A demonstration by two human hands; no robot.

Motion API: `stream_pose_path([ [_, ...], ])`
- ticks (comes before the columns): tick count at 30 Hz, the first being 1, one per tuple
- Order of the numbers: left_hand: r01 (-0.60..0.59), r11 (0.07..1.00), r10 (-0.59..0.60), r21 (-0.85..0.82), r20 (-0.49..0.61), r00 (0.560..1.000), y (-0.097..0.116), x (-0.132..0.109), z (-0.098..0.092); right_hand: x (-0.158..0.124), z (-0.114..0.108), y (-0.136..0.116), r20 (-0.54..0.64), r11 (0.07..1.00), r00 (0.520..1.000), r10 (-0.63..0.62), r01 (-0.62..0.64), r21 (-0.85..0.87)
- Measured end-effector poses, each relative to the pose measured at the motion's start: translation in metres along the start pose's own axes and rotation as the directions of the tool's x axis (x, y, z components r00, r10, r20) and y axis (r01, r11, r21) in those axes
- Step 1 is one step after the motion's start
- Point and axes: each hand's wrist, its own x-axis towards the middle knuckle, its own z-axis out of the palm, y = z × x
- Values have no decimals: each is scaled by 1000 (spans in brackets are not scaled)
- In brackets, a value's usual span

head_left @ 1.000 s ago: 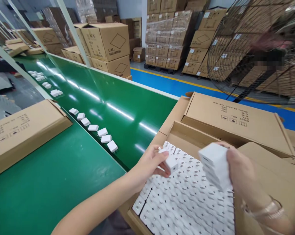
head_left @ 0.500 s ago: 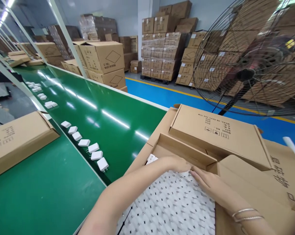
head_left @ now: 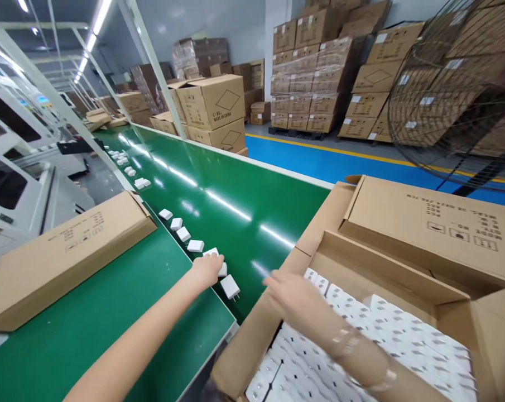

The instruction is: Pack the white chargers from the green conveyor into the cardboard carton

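My left hand (head_left: 207,272) reaches over the near edge of the conveyor belt, its fingers curled round a white plug charger (head_left: 211,253) in a row of them. Just beside its fingertips lies another charger (head_left: 230,287), prongs toward me. My right hand (head_left: 292,293), blurred by motion, is above the left rim of the open carton (head_left: 252,349). Its fingers stretch toward the belt and hold nothing that I can see. White chargers (head_left: 415,329) stand packed in rows inside the carton, partly hidden by my right forearm.
A flat closed carton (head_left: 68,251) lies on the green side table (head_left: 164,312) at left. Another closed carton (head_left: 436,223) sits behind the open one. A large fan (head_left: 453,106) stands at right. Stacked boxes (head_left: 214,106) line the belt's far side.
Both hands have left the packed chargers in the carton. The left has gone to the row on the belt; the right has moved left to the carton's rim. The view has turned left.
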Motion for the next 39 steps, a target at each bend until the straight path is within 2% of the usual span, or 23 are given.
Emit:
stream_pose_path([
  [3, 27, 1000, -28, -6, -19, 999, -1, 5, 21, 51, 22, -54, 55, 998, 997, 55, -54, -15],
  [6, -23, 999, 21, -39, -44, 999, -1, 8, 30, 71, 40, -72, 100, 991, 986, 132, -128, -41],
  [9, -70, 995, 63, -76, -83, 995, -9, 7, 28, 67, 38, -59, 102, 985, 981, 166, -162, -53],
  [12, -43, 993, 30, -107, -126, 992, -16, 9, 24, 57, 23, -34, 47, 984, 984, 173, -171, -46],
  [15, -20, 988, 1, -151, -124, 992, -13, 16, 26, 55, 8, -11, -30, 987, 987, 157, -158, -23],
  [18, -32, 979, 7, -203, -126, 992, -6, 16, 25, 64, -1, -2, -126, 987, 980, 156, -159, -15],
  [21, -45, 969, 3, -242, -172, 985, -17, -7, 7, 85, -7, -9, -216, 983, 962, 169, -182, -39],
  [23, -60, 960, -1, -274, -217, 976, -34, -38, -12, 103, -8, -25, -213, 986, 967, 139, -156, -62],
  [25, -67, 930, -24, -362, -240, 970, -53, -75, -32, 123, -3, -48, -161, 992, 984, 82, -96, -82],
  [28, 73, 968, -95, -240, -81, 992, -68, -119, -44, 150, 13, -86, -58, 995, 998, 21, -27, -99],
  [30, 114, 987, -106, -117, 73, 992, -69, -133, -37, 162, 25, -103, 5, 994, 1000, 19, -19, -105],
  [32, 116, 993, -109, -31, 176, 978, -64, -136, -23, 168, 35, -110, 60, 994, 998, 34, -28, -109],
  [35, 158, 987, -163, 41, 206, 965, -54, -129, -2, 170, 40, -104, 117, 992, 991, 60, -46, -117],
  [39, 177, 984, -176, 12, 183, 967, -47, -124, 17, 184, 36, -102, 107, 989, 988, 112, -100, -109],
])
